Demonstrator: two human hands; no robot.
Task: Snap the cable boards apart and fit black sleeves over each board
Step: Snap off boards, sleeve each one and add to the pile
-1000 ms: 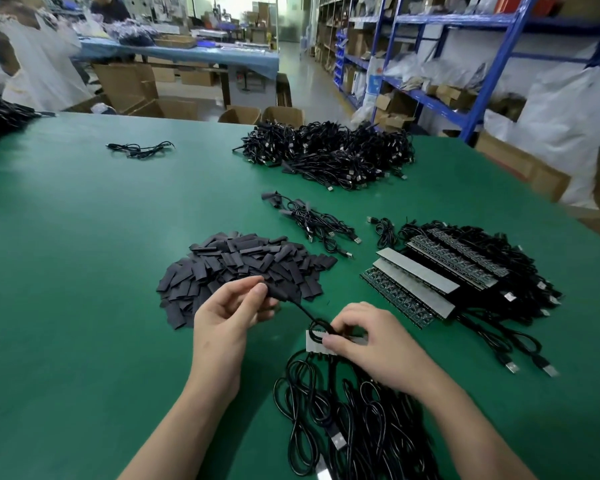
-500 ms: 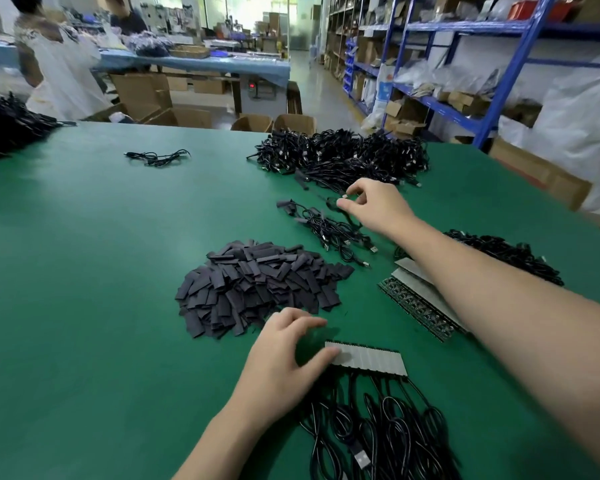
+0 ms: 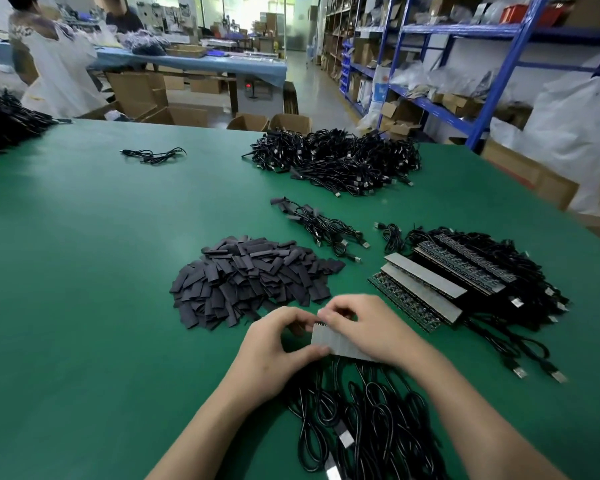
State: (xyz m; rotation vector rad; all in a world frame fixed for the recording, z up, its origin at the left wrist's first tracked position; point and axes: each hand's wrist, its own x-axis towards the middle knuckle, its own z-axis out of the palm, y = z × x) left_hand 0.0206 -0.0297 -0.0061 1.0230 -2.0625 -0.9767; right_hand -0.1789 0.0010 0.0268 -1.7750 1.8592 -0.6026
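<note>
Head view, looking down on a green table (image 3: 84,271). At its far side lies a heap of black cables (image 3: 336,161). To the right is a stack of cable board strips (image 3: 465,278); just left of it, a pile of black sleeves (image 3: 250,278). Nearest the viewer, a grey board strip (image 3: 336,342) trails black cables (image 3: 361,420) toward the table's edge. The left hand (image 3: 274,351) pinches the strip's left end between thumb and curled fingers, and the right hand (image 3: 364,327) grips its top edge alongside.

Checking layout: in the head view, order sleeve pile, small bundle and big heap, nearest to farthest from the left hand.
1. Sleeve pile, just beyond the left hand.
2. Small bundle, farther back, right.
3. Big heap, near the far edge.
</note>
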